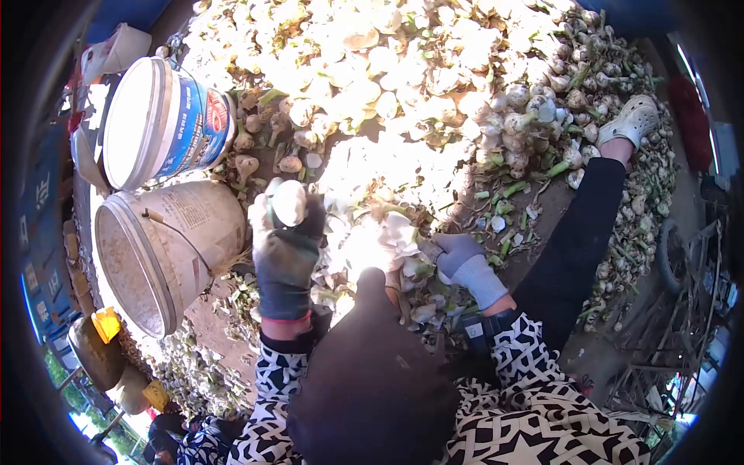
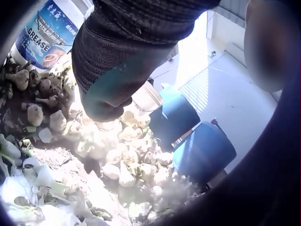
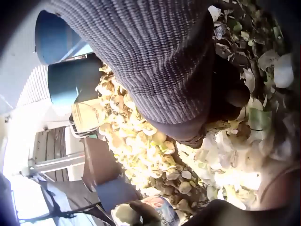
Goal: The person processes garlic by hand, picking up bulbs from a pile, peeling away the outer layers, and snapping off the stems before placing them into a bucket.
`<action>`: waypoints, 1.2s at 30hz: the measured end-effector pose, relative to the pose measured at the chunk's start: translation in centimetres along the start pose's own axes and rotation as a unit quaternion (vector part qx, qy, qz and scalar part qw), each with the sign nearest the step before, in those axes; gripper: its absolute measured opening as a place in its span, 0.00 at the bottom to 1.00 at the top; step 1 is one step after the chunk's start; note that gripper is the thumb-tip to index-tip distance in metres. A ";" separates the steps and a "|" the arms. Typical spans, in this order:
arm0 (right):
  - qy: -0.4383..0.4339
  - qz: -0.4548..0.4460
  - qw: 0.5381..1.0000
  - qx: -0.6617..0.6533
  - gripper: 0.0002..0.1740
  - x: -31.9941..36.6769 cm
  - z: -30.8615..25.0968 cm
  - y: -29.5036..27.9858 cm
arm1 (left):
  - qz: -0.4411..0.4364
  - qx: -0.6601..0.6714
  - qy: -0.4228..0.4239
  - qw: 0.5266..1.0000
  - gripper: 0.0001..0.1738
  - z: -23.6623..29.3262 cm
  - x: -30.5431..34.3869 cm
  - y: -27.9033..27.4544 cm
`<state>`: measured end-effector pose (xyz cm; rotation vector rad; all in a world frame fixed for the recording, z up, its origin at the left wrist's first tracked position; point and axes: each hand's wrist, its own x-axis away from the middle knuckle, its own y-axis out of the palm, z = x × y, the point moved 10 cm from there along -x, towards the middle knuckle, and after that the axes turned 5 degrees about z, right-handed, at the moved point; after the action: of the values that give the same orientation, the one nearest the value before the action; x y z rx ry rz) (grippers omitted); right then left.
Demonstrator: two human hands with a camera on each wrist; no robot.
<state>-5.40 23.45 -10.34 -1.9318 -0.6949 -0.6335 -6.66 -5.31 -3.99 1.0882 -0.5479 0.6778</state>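
Note:
My left hand, in a dark glove with a greenish palm, grips a pale garlic bulb beside the buckets. That bulb also shows at the bottom of the right wrist view. In the left wrist view the glove hides the bulb. My right hand, in a grey knit glove, is curled over the peelings to the right of my knee. A small dark grey piece sticks out at its fingers; I cannot tell what it is. Loose garlic skins lie between the hands.
A big heap of garlic bulbs spreads ahead, partly glaring in sunlight. On the left stand a blue-labelled grease bucket and a tipped white bucket. My outstretched leg borders the right side. Blue containers stand behind the heap.

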 end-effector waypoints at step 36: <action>-0.067 0.227 0.698 -0.676 0.12 -2.3 3.3 -6.8 | -0.280 -0.559 0.135 0.769 0.43 -13.2 0.5 9.4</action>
<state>-11.27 28.61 -9.11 -3.3575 0.4361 -0.7448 -12.25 9.86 -2.80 -0.0287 -0.2501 -0.0958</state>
